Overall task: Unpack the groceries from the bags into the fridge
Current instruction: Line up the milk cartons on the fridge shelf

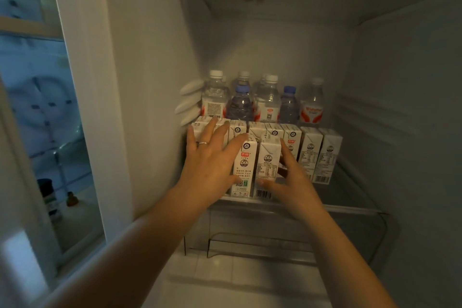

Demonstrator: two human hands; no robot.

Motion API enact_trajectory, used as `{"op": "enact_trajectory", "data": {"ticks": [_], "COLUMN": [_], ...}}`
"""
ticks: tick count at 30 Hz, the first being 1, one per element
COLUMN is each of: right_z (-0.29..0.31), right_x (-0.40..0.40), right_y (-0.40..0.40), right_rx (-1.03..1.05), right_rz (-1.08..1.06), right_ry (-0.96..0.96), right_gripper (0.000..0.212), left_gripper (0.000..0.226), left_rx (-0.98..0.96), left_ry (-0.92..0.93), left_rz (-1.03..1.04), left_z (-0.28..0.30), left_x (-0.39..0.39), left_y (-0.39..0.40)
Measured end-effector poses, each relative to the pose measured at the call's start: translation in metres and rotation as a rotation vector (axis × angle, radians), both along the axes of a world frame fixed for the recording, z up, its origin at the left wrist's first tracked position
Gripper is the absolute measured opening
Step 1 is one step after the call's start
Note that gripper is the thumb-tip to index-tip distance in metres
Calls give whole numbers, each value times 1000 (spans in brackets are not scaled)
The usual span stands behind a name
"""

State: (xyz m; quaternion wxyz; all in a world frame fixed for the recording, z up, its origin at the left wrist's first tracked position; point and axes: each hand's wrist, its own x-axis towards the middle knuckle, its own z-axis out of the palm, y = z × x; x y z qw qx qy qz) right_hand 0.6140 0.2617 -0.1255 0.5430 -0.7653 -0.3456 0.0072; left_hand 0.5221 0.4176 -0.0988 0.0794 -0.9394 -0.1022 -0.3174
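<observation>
Two small white milk cartons [255, 170] stand upright side by side at the front edge of the glass fridge shelf [350, 207], in the centre of the frame. My left hand [212, 157] lies flat with fingers spread against the left face of the left carton, its fingertips reaching over the cartons behind; a ring [203, 143] sits on one finger. My right hand [287, 177] is released too, fingers apart, cupping the right side and lower front of the right carton without closing on it. Behind these two runs a row of more cartons [310, 150] across the shelf toward the right. Further back, against the rear wall, stand water bottles [267, 100] with white and blue caps. Below the shelf sits a clear drawer [262, 240]. At the left edge of the frame the open door [82, 107] shows, with a dark jar [47, 195] low in it.
</observation>
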Motion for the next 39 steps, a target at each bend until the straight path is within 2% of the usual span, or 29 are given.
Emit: {"op": "enact_trajectory", "data": {"ticks": [4, 9, 16, 24, 29, 39], "right_z": [-4, -6, -15, -14, -14, -14], "right_x": [-5, -4, 17, 23, 30, 25], "right_y": [5, 11, 28, 33, 41, 37], "right_rx": [10, 18, -15, -43, -41, -74], "right_rz": [-18, -18, -63, -75, -71, -100], "right_ry": [-62, -92, -110, -115, -118, -205], "right_gripper": [91, 87, 97, 97, 105, 102], "left_gripper": [97, 97, 100, 100, 100, 105], "left_rx": [-35, 3, 40, 67, 19, 13], "left_ry": [63, 0, -91, -179, -130, -112], "left_rz": [55, 92, 118, 115, 116, 130], "left_z": [-2, -5, -12, -14, -14, -16], "left_x": [3, 5, 12, 19, 21, 20], "left_y": [0, 5, 9, 16, 17, 15]}}
